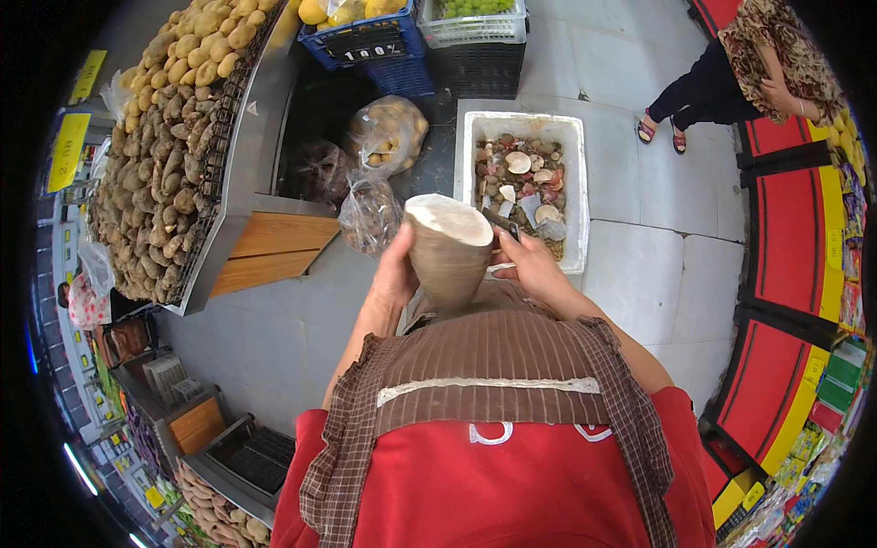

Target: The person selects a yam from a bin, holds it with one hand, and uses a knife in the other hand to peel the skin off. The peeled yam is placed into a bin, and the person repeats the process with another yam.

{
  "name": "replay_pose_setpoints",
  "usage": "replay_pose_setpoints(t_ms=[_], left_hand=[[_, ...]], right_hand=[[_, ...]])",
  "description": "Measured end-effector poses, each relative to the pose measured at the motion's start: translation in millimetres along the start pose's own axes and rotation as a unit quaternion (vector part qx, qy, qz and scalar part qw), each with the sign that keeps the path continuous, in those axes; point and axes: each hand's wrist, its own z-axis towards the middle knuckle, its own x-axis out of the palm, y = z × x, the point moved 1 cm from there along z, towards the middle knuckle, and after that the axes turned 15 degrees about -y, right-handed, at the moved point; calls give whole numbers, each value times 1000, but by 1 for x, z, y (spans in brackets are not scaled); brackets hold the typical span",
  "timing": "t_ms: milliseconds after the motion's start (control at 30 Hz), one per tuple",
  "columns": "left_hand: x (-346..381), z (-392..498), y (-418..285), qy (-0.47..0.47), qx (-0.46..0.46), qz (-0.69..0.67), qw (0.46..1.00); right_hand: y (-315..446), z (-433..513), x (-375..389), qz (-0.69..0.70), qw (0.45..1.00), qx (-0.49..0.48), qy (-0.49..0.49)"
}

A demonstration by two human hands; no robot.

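Note:
My left hand (395, 268) holds the left side of a large taro root (449, 260), whose top is cut flat and shows a white face. My right hand (527, 264) grips a small knife (501, 222), its dark blade close to the upper right edge of the cut face. Some of the right fingers are near the taro's right side; whether they touch it cannot be told. A white foam box (586, 185) stands on the floor beyond my right hand, holding peelings, cut root slices (519, 162) and scraps.
Plastic bags of potatoes (389, 133) and dark roots (370, 212) lie left of the box. A display stand (240, 198) piled with taros and potatoes is at left. Fruit crates (366, 41) stand ahead. A person (767, 68) stands at upper right beside red shelving (791, 226).

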Motion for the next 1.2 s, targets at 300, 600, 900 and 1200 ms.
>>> replay_pose_setpoints(t_ms=[300,600,900,1200], left_hand=[[-24,-6,5,12,-105,-263,959],[-19,-6,6,60,-103,-204,972],[-8,-2,5,20,-97,-118,988],[-3,-3,5,54,-126,-76,988]], right_hand=[[53,-35,-29,-15,995,-88,46],[46,-35,-35,22,994,-93,48],[48,-42,-38,-80,986,-128,72],[49,-58,-52,-192,953,-223,72]])
